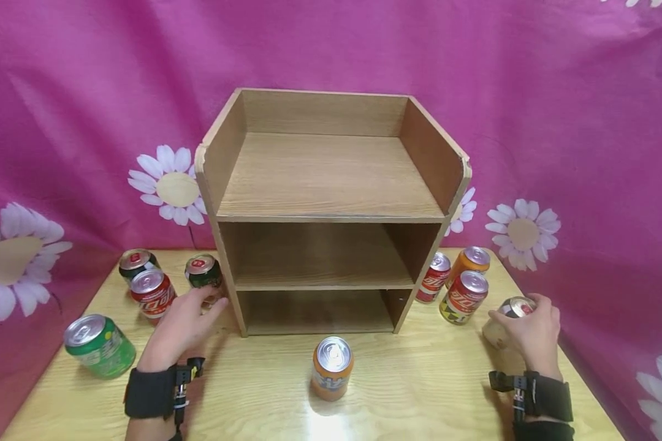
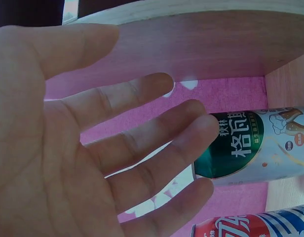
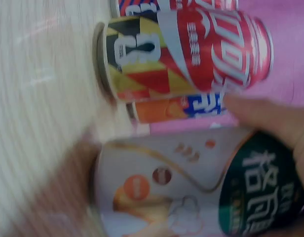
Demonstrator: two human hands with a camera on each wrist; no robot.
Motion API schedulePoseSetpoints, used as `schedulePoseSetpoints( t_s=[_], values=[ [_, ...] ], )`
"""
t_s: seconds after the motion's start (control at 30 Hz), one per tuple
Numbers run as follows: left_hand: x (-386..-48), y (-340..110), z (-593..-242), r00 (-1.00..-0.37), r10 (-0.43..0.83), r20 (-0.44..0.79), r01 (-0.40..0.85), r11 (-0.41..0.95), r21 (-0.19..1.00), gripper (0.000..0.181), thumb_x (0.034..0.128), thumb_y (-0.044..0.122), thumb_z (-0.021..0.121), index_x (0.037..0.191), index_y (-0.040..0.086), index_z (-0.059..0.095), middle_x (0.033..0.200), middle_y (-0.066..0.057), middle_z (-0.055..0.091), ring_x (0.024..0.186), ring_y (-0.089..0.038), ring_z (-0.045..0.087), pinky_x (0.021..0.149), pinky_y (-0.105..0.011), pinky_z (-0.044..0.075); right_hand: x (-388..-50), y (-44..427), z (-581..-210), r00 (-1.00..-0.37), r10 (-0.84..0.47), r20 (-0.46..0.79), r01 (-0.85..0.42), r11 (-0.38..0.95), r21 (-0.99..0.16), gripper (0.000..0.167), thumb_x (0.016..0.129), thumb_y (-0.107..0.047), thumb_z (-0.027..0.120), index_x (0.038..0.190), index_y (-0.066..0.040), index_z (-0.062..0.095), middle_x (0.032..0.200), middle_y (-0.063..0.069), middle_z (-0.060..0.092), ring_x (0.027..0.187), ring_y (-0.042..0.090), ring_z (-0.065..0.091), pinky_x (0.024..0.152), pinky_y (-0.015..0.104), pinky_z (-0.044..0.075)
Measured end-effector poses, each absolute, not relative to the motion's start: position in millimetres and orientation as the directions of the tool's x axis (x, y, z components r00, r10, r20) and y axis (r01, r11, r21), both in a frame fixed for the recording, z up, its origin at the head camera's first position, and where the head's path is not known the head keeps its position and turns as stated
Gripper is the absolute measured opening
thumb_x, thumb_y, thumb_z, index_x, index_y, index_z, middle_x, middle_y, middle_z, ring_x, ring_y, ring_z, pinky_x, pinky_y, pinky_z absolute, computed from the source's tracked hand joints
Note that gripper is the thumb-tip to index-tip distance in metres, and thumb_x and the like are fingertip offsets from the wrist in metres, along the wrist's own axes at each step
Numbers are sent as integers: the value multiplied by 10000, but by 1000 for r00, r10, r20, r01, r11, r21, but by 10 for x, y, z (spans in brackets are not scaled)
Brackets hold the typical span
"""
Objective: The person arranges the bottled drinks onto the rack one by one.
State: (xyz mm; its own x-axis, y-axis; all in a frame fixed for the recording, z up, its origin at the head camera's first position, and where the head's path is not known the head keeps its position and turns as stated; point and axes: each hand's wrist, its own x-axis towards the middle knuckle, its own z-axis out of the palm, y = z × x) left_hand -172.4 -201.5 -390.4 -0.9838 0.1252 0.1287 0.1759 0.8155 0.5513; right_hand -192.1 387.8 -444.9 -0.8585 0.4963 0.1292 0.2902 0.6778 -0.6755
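My left hand (image 1: 190,321) is open, its fingers spread and slightly bent, just in front of a green-and-white drink can (image 1: 203,271) beside the shelf's left side. In the left wrist view the fingers overlap the edge of that can (image 2: 241,143); whether they touch it I cannot tell. On the right, my right hand (image 1: 535,331) grips a matching green-and-white can (image 1: 515,307) from above, thumb on the near left and fingers around the far side. The right wrist view shows this can's (image 3: 157,182) printed side close up, with part of the hand at the edge.
A wooden shelf unit (image 1: 331,217) stands centrally. An orange can (image 1: 332,370) is before it. At left are a green can (image 1: 102,348), a red can (image 1: 153,297) and a dark can (image 1: 138,262); at right, two red cans (image 1: 464,298) and an orange can (image 1: 471,262).
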Motion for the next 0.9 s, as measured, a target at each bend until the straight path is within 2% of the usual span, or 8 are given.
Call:
schedulePoseSetpoints(
  t_s=[0.17,0.3,0.57,0.73,0.9],
  values=[
    [-1712,-2067,-3894,-985,121,125,170,825,538,405,968,276,530,1222,-37,568,1173,-256,586,1098,-432,531,866,-545,437,-1978,3904,-4487,-883,432,184,193,691,-697,985,681,-350,846,1413,16,298,1275,326,425,1102,440,447,845,532,417],
    [-1713,-2067,-3881,-985,122,122,169,826,538,412,969,290,525,1213,-38,570,1163,-261,586,1091,-437,532,857,-552,439,-1991,3905,-4491,-885,423,194,177,691,-701,941,710,-323,828,1417,5,300,1258,312,459,1102,424,463,853,513,415],
    [-1715,-2026,-3865,-985,123,120,169,820,546,397,971,284,525,1203,-35,577,1161,-257,587,1090,-432,533,856,-552,439,-1985,3798,-4468,-841,514,166,306,708,-637,959,731,-482,772,1393,45,321,1252,358,372,1097,535,406,858,643,364],
    [-1717,-2001,-3880,-986,126,109,165,821,546,403,967,288,532,1201,-37,575,1160,-259,588,1083,-430,538,845,-551,445,-1965,3801,-4486,-843,491,223,267,739,-619,833,747,-345,789,1335,75,374,1187,351,442,1063,518,442,843,634,360],
    [-1712,-1996,-3903,-987,127,95,158,825,542,420,964,306,535,1200,-40,572,1153,-271,581,1074,-440,540,831,-556,450,-1938,3828,-4492,-877,420,235,207,770,-603,796,749,-297,790,1320,82,386,1161,319,465,1055,476,449,829,594,368]
  ],
)
